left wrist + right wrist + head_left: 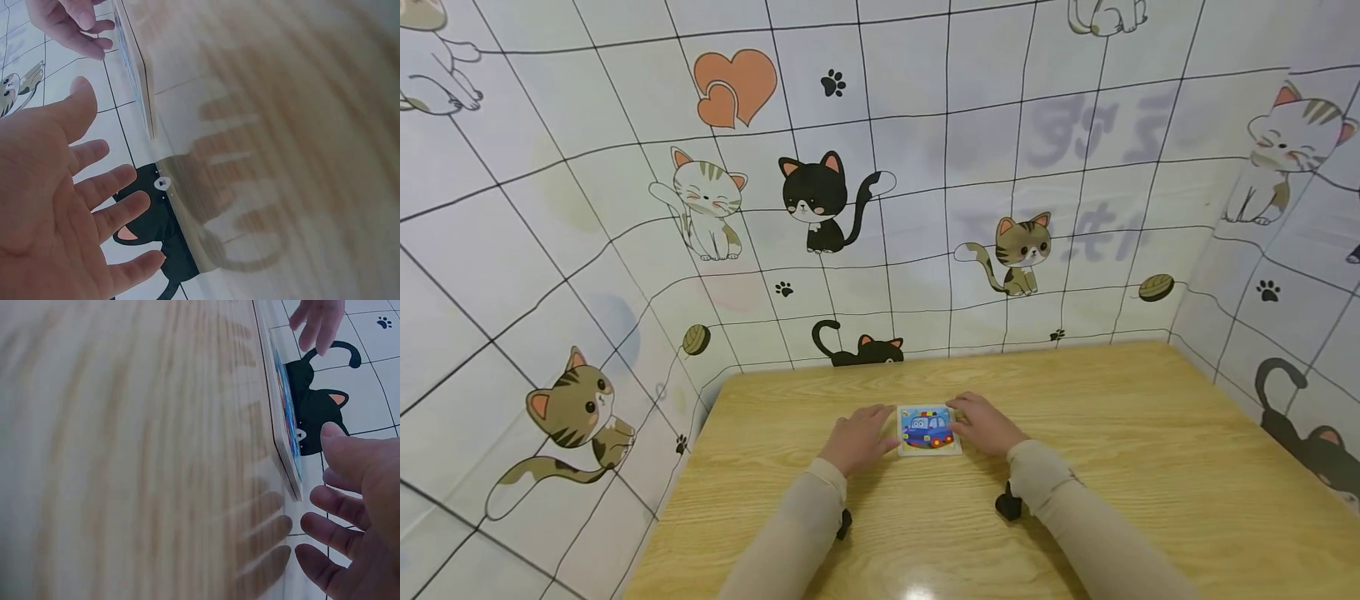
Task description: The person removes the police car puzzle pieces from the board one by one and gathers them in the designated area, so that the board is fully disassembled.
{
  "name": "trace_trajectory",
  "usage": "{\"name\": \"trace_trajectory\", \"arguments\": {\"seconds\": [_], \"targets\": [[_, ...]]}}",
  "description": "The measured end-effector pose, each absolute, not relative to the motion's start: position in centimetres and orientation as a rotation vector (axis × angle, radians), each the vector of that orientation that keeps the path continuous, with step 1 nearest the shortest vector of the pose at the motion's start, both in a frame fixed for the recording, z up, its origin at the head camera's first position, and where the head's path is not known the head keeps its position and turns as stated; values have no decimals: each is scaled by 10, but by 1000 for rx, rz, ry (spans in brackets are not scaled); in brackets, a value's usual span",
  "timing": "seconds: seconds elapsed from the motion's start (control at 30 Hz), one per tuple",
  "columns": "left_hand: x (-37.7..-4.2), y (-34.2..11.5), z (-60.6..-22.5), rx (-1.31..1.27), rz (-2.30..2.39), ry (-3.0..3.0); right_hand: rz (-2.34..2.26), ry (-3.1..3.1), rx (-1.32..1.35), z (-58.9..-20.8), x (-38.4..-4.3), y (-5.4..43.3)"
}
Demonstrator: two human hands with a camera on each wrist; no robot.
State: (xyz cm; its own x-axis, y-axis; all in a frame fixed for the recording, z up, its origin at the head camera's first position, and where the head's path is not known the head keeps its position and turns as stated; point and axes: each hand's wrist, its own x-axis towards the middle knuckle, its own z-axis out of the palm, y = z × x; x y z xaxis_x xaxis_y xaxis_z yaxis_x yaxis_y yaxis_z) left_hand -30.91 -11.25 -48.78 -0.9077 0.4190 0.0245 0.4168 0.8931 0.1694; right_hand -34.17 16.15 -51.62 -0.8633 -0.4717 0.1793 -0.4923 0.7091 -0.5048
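Note:
A small square picture puzzle board (927, 432) with a blue cartoon car and a pale border lies flat on the wooden table. To its left is my left hand (859, 440), fingers spread and relaxed, thumb near the board's edge. My right hand (987, 423) is at the opposite side, its fingertips overlapping the board's right edge in the head view. From the left wrist, the board (134, 69) appears edge-on beyond the open left palm (56, 200). In the right wrist view, the loosely bent right fingers (337, 515) are beside the board's edge (281, 419). Neither hand grips anything.
The light wooden table (1112, 417) reaches back to a wall covering (917, 275) with a black grid and cartoon cats. Similar covering rises on the left and right. Dark wrist devices (1010, 502) hang under both sleeves, close over the tabletop.

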Motion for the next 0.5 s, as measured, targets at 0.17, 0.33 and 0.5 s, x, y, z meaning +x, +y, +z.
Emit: {"name": "trace_trajectory", "arguments": {"seconds": [0.17, 0.33, 0.5], "targets": [[-316, -107, -491, 669, 211, 3026, 783, -2893, 794, -517, -346, 157], [-323, -105, -497, 623, 238, 2994, 729, -2903, 794, -518, -350, 153], [-329, -101, -502, 599, 236, 2972, 714, -2939, 769, -519, -354, 152]]}}
